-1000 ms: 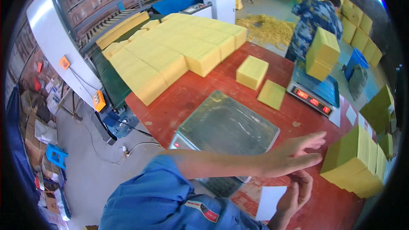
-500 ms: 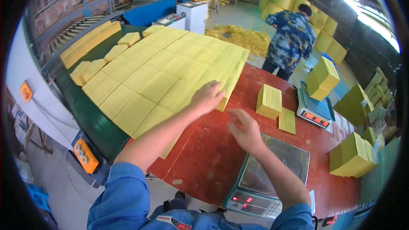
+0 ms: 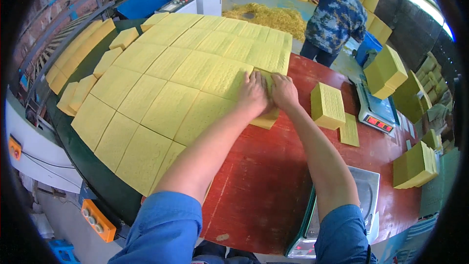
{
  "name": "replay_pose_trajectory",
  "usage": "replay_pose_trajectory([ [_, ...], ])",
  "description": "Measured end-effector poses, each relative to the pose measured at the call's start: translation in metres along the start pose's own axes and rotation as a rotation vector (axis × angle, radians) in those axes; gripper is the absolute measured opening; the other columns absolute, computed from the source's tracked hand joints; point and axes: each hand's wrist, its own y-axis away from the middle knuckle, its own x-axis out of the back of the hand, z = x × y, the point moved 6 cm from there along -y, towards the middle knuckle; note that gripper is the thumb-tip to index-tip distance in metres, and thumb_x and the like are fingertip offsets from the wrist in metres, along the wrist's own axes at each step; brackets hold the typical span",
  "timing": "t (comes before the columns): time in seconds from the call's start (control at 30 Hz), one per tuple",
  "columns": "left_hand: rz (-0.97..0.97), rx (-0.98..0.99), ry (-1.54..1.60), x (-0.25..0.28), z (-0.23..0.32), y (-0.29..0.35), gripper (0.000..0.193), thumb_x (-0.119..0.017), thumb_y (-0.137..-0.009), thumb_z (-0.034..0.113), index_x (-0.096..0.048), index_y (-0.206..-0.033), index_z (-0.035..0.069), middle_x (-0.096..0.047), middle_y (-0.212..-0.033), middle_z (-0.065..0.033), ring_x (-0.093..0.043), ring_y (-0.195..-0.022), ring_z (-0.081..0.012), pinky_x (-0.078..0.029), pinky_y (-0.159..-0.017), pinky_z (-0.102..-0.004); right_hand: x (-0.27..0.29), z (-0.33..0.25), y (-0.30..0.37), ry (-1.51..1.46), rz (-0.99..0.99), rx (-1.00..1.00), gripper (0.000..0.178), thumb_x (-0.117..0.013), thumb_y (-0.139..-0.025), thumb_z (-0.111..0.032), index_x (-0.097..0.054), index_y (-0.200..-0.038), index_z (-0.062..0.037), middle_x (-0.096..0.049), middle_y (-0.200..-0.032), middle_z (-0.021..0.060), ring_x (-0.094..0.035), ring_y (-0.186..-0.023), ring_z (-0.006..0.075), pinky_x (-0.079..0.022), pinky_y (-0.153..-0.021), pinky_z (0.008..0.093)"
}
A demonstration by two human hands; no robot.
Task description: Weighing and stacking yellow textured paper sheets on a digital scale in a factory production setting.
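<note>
Both hands, the left hand (image 3: 252, 94) and right hand (image 3: 284, 93), press with fingers together on a yellow foam slab stack (image 3: 266, 117) at the near-right edge of the sheet bed, holding it square.

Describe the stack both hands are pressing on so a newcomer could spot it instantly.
Start at the red table, then follow its left edge to the wide field of yellow slab stacks. The stack sits at the field's table-side edge, the only one under the left hand and right hand.
</note>
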Motion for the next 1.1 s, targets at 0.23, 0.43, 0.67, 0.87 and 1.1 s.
replay_pose_trajectory([
  [0.23, -0.033, -0.067, 0.003, 0.012, 0.01, 0.032, 0.082, -0.042, -0.089, 0.055, -0.038, -0.135, -0.013, -0.041, -0.138, -0.0318, -0.033, -0.137, -0.0384, -0.022, -0.115, -0.0472, 0.017, -0.014, 0.03, 0.209, -0.17, 0.04, 0.028, -0.05, -0.084, -0.015, -0.064, -0.107, -0.0058, -0.064, -0.113, 0.0146, -0.057, -0.109, 0.0336, -0.048, -0.091, 0.0441],
  [0.43, -0.091, -0.142, 0.188, 0.049, 0.065, 0.141, 0.091, -0.054, -0.086, 0.06, -0.036, -0.136, -0.014, -0.034, -0.142, -0.032, -0.031, -0.137, -0.0414, -0.026, -0.114, -0.0453, 0.061, -0.027, 0.122, 0.153, -0.228, 0.094, 0.022, -0.049, -0.084, -0.017, -0.067, -0.089, -0.0054, -0.068, -0.095, 0.0159, -0.061, -0.095, 0.0369, -0.05, -0.085, 0.0464],
  [0.67, -0.208, -0.352, 0.283, 0.127, 0.112, 0.316, 0.081, -0.059, -0.084, 0.054, -0.034, -0.147, 0.01, -0.021, -0.146, -0.0367, -0.02, -0.139, -0.0493, -0.02, -0.116, -0.0504, 0.143, -0.109, 0.288, -0.096, -0.368, 0.126, 0.017, -0.054, -0.084, -0.014, -0.066, -0.088, -0.0023, -0.067, -0.094, 0.0176, -0.06, -0.092, 0.0384, -0.049, -0.083, 0.0443],
  [0.87, -0.255, -0.5, 0.39, 0.16, 0.117, 0.408, 0.074, -0.058, -0.085, 0.054, -0.04, -0.145, 0.015, -0.022, -0.147, -0.0374, -0.023, -0.137, -0.0517, -0.024, -0.113, -0.0523, 0.196, -0.165, 0.427, -0.428, 0.01, -0.024, 0.019, -0.055, -0.087, -0.005, -0.062, -0.103, 0.002, -0.066, -0.103, 0.018, -0.062, -0.094, 0.0326, -0.05, -0.082, 0.0389],
  [1.1, -0.128, -0.488, 0.422, 0.164, 0.118, 0.417, 0.068, -0.057, -0.089, 0.038, -0.037, -0.145, 0.005, -0.023, -0.15, -0.0318, -0.025, -0.139, -0.0463, -0.024, -0.114, -0.0504, 0.058, -0.144, 0.595, -1.464, -0.06, -1.229, 0.037, -0.049, -0.099, -0.025, -0.054, -0.125, 0.0008, -0.062, -0.117, 0.0122, -0.06, -0.107, 0.0238, -0.047, -0.093, 0.0372],
])
